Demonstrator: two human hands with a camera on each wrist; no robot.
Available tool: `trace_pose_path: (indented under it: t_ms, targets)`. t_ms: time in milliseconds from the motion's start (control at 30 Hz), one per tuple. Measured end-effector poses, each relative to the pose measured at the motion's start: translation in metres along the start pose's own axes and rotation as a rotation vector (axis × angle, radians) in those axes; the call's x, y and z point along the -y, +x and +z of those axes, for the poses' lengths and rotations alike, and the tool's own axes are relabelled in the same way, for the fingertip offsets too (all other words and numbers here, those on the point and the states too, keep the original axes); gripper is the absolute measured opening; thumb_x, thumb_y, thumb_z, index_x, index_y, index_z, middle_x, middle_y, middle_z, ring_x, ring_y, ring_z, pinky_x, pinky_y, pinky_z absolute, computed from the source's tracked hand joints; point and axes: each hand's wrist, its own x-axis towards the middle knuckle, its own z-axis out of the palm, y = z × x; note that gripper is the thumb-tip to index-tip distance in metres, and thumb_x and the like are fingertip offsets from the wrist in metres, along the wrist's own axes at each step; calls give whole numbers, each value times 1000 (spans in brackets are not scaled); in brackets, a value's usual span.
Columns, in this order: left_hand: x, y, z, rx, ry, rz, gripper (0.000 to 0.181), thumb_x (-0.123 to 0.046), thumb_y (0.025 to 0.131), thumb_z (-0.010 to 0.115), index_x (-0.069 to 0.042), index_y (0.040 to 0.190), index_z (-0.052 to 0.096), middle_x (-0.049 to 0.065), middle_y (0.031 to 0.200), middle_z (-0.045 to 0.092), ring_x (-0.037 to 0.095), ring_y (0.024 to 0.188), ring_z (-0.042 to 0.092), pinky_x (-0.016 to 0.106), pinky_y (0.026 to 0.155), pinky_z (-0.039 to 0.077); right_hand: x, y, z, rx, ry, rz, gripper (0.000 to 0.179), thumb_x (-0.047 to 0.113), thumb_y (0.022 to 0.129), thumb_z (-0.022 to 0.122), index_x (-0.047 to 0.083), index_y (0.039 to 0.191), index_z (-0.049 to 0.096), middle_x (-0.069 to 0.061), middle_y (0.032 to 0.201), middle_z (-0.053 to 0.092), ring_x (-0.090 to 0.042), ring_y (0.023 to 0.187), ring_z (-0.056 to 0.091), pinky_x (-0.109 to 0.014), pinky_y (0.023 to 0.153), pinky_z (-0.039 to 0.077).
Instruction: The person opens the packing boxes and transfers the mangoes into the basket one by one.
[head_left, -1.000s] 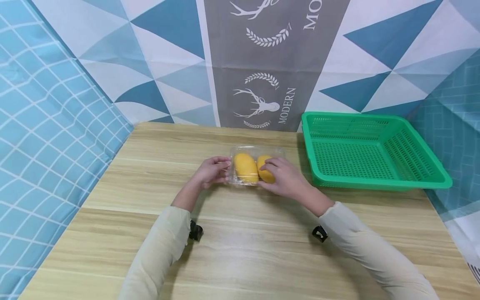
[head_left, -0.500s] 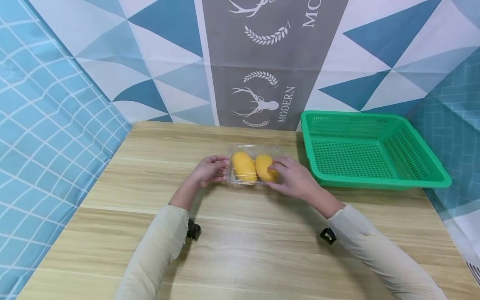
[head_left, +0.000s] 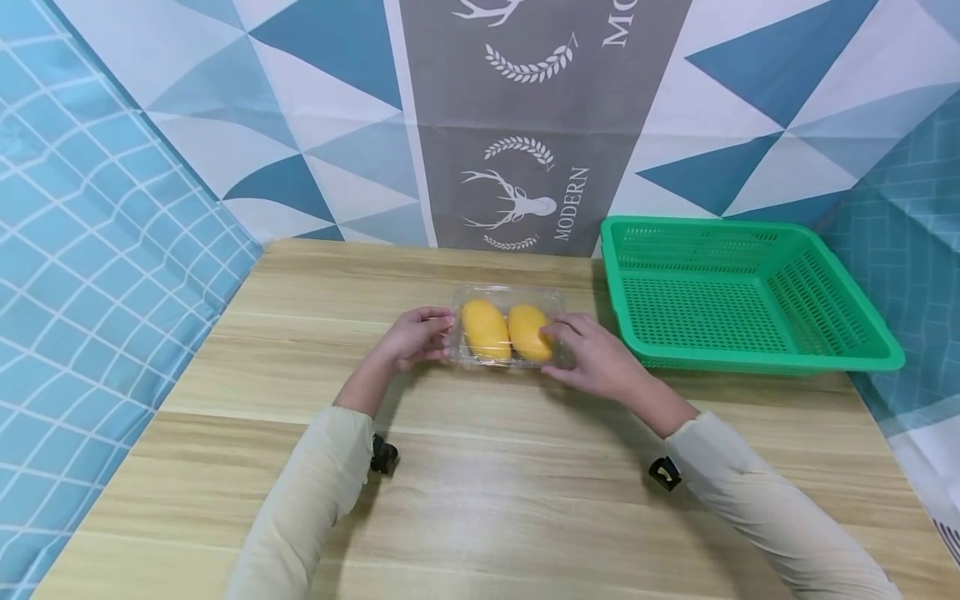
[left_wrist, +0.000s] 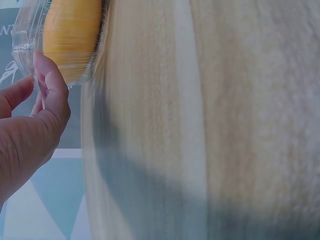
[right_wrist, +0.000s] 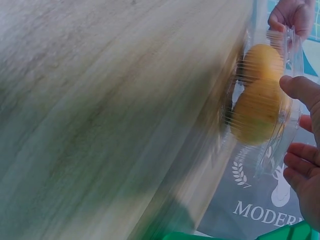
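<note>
A clear plastic clamshell box [head_left: 491,295] holds two yellow mangoes, the left mango [head_left: 486,330] and the right mango [head_left: 529,333]. At the box's left end, my left hand [head_left: 422,336] pinches the plastic edge between thumb and fingers, as the left wrist view shows. My right hand [head_left: 594,357] rests at the right end, its fingers over the lid above the right mango and its thumb at the near edge. In the right wrist view the thumb [right_wrist: 300,89] touches the rim while the other fingers spread beside the plastic. The hand hides the near right corner.
A green perforated basket [head_left: 750,364] stands at the back right of the wooden table [head_left: 480,483], close to my right hand. Behind the table hangs a patterned cloth [head_left: 525,108]. A blue grid cloth [head_left: 97,275] borders the left side.
My right hand has slid rightward along the lid from between the mangoes to the right end, uncovering more of the right mango. My left hand keeps its pinch on the left edge.
</note>
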Motion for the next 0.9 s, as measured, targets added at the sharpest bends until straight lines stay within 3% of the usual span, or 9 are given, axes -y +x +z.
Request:
trace_pose_path:
  t_ms: [333, 567, 900]
  targets:
    - [2, 1, 1, -6, -5, -6, 39, -14, 97, 50, -3, 133, 43, 2, 87, 54, 10, 68, 56, 23, 63, 55, 0, 1, 2, 14, 7, -1, 49, 34, 78, 74, 8, 118, 61, -18, 132, 52, -32, 122, 48, -46, 105, 40]
    - [1, 1, 1, -3, 0, 1, 39, -14, 97, 50, -2, 133, 43, 2, 88, 53, 11, 69, 56, 23, 63, 55, -1, 1, 3, 10, -4, -11, 49, 32, 78, 74, 8, 119, 60, -18, 131, 53, -31, 120, 50, -44, 101, 44]
    - [0, 1, 1, -6, -14, -6, 38, -13, 97, 49, -3, 132, 43, 4, 91, 53, 10, 68, 56, 24, 64, 55, 0, 3, -2, 7, -74, -79, 51, 32, 78, 74, 7, 121, 60, -20, 129, 55, -33, 118, 53, -45, 98, 46]
